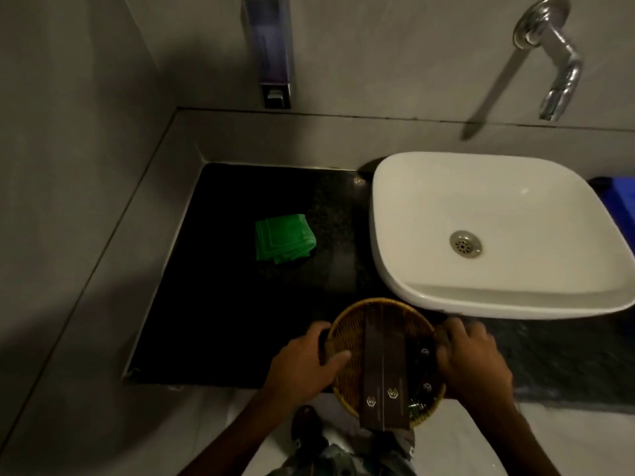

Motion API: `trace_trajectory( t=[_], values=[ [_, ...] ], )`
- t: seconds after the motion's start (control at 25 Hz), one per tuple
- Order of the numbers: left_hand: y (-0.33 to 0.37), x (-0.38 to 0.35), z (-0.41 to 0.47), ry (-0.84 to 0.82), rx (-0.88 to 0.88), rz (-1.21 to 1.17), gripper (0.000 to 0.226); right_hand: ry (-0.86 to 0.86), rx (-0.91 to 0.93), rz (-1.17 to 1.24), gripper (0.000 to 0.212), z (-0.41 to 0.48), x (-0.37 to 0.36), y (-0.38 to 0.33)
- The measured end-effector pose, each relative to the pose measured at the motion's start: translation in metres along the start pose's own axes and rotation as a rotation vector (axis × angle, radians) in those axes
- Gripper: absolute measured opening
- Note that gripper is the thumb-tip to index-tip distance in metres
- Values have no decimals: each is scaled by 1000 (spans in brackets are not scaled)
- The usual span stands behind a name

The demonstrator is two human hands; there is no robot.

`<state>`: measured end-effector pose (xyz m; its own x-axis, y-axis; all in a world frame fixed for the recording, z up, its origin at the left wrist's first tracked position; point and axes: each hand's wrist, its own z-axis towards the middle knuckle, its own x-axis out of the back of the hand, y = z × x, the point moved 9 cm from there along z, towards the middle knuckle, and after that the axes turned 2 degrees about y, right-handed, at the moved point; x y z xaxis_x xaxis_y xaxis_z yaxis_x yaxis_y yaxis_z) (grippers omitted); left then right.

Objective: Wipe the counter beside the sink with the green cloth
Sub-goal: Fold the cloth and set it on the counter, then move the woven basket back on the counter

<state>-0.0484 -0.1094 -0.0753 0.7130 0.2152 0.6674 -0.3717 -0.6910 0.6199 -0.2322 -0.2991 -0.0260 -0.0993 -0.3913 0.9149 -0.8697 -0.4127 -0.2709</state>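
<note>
A folded green cloth (283, 238) lies on the black counter (213, 304), left of the white sink (494, 231). Both hands are well in front of the cloth, at the counter's front edge. My left hand (304, 362) grips the left rim of a round woven basket (347, 376), thumb inside it. On the basket's right rim my right hand (472, 359) holds it too. Two dark flat boxes (385, 369) and small dark items lie in the basket.
A chrome tap (553, 60) juts from the wall above the sink. A soap dispenser (271, 53) hangs on the wall behind the counter. Grey walls close the counter at the left and back. A blue object (623, 197) shows at the far right.
</note>
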Motion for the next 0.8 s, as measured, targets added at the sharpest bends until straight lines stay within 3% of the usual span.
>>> trace_trajectory(
  t=[0.08, 0.2, 0.52, 0.68, 0.8],
  values=[
    [9, 0, -5, 18, -4, -44, 59, -99, -69, 131, 20, 0, -12, 6],
    [0, 36, -2, 134, 39, -77, 50, -123, -4, 272, 37, 6, -16, -17],
    [-86, 147, 5, 442, 189, 61, 33, -206, 220, 542, 40, 18, -46, -147],
    [-109, 150, 13, 433, 201, 79, 32, -255, 272, 450, 35, 31, -62, -171],
    [-105, 156, 20, 484, 168, 132, 35, -87, 276, 386, 41, 77, -38, -182]
  ],
)
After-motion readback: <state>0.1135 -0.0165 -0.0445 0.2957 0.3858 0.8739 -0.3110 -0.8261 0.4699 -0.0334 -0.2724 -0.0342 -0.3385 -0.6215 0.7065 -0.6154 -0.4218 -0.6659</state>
